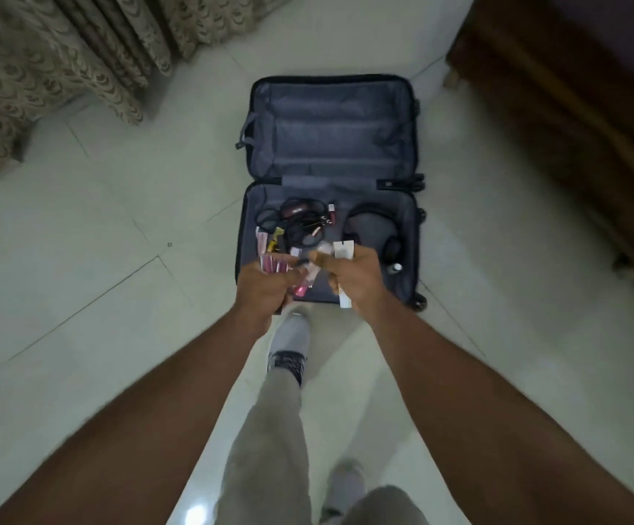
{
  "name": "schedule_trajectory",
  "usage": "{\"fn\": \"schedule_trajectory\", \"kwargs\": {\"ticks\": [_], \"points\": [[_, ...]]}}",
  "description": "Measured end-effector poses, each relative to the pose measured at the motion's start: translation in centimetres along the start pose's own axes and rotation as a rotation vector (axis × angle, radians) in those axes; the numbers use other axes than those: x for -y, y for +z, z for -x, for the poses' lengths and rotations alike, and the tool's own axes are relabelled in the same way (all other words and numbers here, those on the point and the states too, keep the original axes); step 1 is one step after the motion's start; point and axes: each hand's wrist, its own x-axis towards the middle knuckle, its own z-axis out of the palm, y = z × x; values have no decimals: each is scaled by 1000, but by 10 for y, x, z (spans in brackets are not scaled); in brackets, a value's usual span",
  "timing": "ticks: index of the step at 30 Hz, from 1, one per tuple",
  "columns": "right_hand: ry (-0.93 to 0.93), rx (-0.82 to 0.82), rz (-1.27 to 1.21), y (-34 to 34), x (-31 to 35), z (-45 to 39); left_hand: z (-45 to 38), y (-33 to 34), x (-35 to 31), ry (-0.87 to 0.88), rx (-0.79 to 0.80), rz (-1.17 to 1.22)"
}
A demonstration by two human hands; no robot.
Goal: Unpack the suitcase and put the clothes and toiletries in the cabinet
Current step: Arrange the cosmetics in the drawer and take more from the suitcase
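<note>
A dark suitcase (330, 183) lies fully open on the pale tiled floor (99, 240) at the centre of the frame, its upper half bare grey lining, its lower half strewn with small toiletries (300, 225) and black headphones (376, 233) toward the right. Just below the middle, the left hand (266, 286) is curled around a bunch of pink tubes (274, 264), and the right hand (357, 280) grips a white tube (344, 250) that sticks out above and below the fist. A small clear bottle with a pink end (306, 284) sits between the two hands; which one holds it is too blurred to tell. Patterned curtains (42, 70) hang at upper left, and dark wooden furniture (573, 108) fills the upper right.
</note>
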Motion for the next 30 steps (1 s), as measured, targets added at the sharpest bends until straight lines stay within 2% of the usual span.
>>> {"fn": "schedule_trajectory", "kwargs": {"ticks": [3, 8, 14, 20, 24, 30], "points": [[73, -39, -123, -44, 66, 128, 118, 2, -54, 11, 134, -128], [75, -95, -224, -110, 157, 321, 306, 14, -141, 54, 395, -316], [-18, -218, -346, -165, 206, 494, 452, 36, -199, 153, 576, -405], [-129, -391, -399, -195, 187, 646, 554, 59, -199, 231, 732, -314], [-151, -429, -370, -188, 143, 754, 624, 71, -170, 283, 904, -404], [-178, -616, -598, -166, 56, 901, 747, 83, -95, 262, 1192, -558]]}}
